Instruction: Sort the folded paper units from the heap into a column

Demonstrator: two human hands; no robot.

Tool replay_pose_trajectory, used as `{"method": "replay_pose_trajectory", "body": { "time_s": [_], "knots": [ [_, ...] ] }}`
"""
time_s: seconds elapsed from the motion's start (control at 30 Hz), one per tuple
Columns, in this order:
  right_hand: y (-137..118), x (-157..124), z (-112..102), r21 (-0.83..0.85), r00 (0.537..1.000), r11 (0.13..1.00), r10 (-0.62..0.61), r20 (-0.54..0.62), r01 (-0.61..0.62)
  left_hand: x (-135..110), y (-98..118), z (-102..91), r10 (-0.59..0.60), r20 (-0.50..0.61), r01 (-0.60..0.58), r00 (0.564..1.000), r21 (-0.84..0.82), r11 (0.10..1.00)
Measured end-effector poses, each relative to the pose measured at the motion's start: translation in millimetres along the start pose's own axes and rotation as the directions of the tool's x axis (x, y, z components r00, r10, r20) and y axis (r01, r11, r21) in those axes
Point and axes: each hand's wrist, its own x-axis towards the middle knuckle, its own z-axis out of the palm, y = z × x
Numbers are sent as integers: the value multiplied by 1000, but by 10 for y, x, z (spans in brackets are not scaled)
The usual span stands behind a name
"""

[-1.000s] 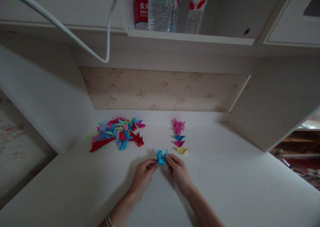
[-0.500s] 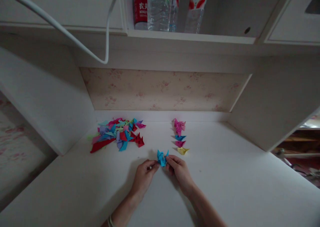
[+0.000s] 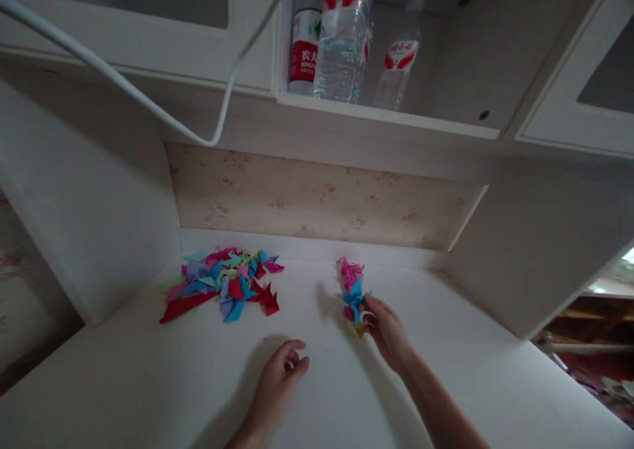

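Note:
A blue folded paper crane (image 3: 354,293) is pinched in the fingertips of my right hand (image 3: 389,333). I hold it over a short column of folded paper pieces near the back of the white desk. Behind it in that column lie pink paper cranes (image 3: 351,271). A magenta piece (image 3: 349,313) and a yellow piece (image 3: 356,330) show partly beneath my fingers. My left hand (image 3: 281,376) hovers low over the desk with nothing in it, thumb and forefinger apart, fingers loosely curled.
A heap of many-coloured paper cranes (image 3: 225,280) lies at the back left of the desk (image 3: 317,409). Overhead, a shelf (image 3: 446,127) holds plastic bottles (image 3: 339,59). A white bent tube (image 3: 148,102) hangs at upper left. Side panels (image 3: 535,238) flank the desk.
My right hand has carried the blue crane right and back to the column of folded pieces. My left hand has let go of it and stayed near the front. The view has tilted.

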Motion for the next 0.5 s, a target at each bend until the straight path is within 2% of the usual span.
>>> {"method": "replay_pose_trajectory", "body": {
  "time_s": [0.1,0.17,0.2,0.33,0.4,0.5],
  "knots": [
    [-267,480,-362,-251,984,967,-81,-156,40,-3,23,16,-9,16,8,1000,35,999],
    [-380,780,-583,-449,961,894,-134,-242,11,1,31,27,-33,39,31,999,48,998],
    [-409,912,-675,-491,952,871,-144,-269,-7,7,27,30,-42,50,40,998,52,998],
    [-357,1274,-906,-574,935,814,-128,-329,-90,62,-36,22,-32,40,29,999,65,997],
    [-280,1373,-952,-597,935,792,-104,-338,-127,103,-86,9,-21,31,18,999,86,996],
    [-200,1495,-967,-614,940,775,-83,-332,-148,179,-170,-12,-45,85,34,995,122,992]
  ]
}}
